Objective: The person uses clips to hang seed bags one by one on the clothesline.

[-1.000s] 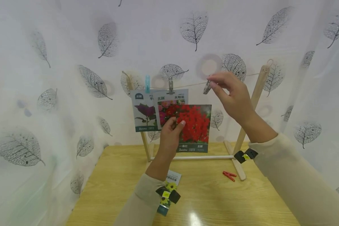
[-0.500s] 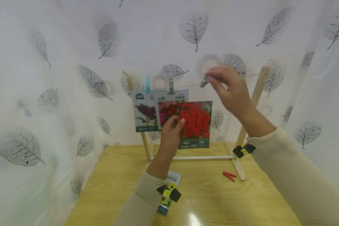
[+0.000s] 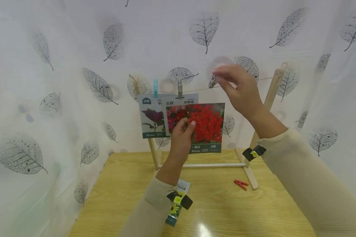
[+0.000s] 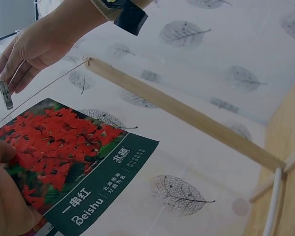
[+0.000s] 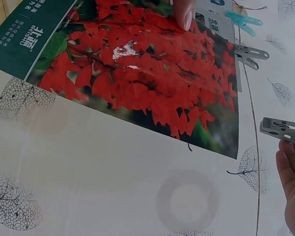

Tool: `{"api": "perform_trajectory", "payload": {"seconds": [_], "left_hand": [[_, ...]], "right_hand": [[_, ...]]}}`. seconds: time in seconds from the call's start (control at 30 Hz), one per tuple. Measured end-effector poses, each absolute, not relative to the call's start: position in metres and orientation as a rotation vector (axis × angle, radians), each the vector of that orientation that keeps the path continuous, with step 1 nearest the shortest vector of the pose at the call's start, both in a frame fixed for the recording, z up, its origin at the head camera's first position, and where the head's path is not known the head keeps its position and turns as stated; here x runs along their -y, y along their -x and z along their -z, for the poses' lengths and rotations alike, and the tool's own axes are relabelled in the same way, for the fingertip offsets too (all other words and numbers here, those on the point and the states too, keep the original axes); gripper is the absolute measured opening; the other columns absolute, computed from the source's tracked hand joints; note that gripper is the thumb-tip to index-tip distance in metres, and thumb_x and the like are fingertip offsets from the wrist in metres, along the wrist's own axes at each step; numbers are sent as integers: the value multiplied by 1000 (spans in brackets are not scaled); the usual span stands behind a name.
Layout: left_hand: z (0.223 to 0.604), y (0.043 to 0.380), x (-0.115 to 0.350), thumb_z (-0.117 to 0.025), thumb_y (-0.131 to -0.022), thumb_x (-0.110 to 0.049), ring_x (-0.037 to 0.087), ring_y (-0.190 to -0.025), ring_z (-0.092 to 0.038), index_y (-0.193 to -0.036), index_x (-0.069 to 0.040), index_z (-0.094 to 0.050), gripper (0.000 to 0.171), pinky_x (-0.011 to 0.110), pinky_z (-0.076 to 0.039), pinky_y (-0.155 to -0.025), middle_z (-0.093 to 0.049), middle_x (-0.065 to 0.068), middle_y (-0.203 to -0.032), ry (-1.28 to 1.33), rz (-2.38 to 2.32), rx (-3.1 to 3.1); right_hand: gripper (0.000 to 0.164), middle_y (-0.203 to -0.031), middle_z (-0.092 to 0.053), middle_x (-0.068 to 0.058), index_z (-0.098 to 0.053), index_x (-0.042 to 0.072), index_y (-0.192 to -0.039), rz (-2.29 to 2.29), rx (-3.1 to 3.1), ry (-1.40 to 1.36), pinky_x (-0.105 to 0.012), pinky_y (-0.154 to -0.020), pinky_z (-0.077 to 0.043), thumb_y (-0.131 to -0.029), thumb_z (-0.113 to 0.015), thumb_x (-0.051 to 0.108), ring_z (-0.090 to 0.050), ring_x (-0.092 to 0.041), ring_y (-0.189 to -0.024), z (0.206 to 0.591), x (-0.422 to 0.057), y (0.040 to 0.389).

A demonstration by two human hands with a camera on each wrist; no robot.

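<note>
The left hand [image 3: 181, 136] pinches a flat, glossy, rectangular red-flower packet [image 3: 207, 125] at its side, just below the thin, fibrous brown twine [image 3: 197, 89]. And up here the right hand [image 3: 240, 89] pinches a slim grey metal clip [image 3: 212, 82] right beside it! Further along, a second grey metal clip [image 3: 180, 89] and a translucent blue plastic clip [image 3: 155, 88] hold two flower-printed packets [image 3: 153, 119]; a red plastic clip [image 3: 241, 184] lies on the yellow wood-grain table [image 3: 234, 214].
</note>
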State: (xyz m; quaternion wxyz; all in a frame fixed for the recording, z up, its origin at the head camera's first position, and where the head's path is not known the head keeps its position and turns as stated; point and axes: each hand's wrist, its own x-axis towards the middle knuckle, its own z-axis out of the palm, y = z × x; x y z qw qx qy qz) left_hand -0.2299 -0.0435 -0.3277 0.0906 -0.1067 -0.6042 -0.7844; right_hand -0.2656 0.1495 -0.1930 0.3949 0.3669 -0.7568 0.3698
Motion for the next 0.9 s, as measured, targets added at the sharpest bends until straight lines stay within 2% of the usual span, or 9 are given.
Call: {"api": "perform_trajectory", "payload": {"seconds": [0.37,0.47,0.6,0.67,0.9], "left_hand": [[324,232,41,-56,-104,-21,12,-71,-39,-107,-10,-60,12,22,-38,-66,-45,-6,-80,329,2298,1770],[323,232,42,-54,-106,-23,12,-73,-37,-108,-11,-59,13,23,-36,-67,-42,-5,-82,327,2300,1777],[323,233,42,-50,-107,-24,13,-79,-37,-108,-13,-56,13,25,-36,-73,-40,-5,-86,331,2304,1780],[322,233,42,-49,-108,-24,13,-84,-38,-108,-13,-55,13,26,-37,-78,-41,-5,-89,335,2312,1770],[321,236,41,-48,-108,-22,13,-99,-42,-112,-13,-56,13,30,-39,-93,-46,-6,-99,296,2322,1766]], "right_hand": [[23,-118,-71,-11,-69,1,-121,-942,1930,-932,-15,-99,-50,-98,-64,5,-67,-11,-109,187,-144,269],[22,-116,-71,-9,-70,3,-119,-966,1951,-913,-15,-98,-50,-98,-64,6,-66,-4,-107,185,-142,268],[21,-115,-72,-8,-70,5,-118,-1016,1990,-877,-14,-97,-50,-98,-65,7,-62,10,-103,182,-140,267],[21,-116,-72,-9,-70,5,-119,-1036,2008,-864,-15,-97,-50,-98,-65,7,-61,13,-102,181,-139,267],[21,-116,-72,-8,-70,5,-118,-1103,2062,-846,-16,-96,-51,-98,-65,8,-63,7,-103,180,-138,271]]}}
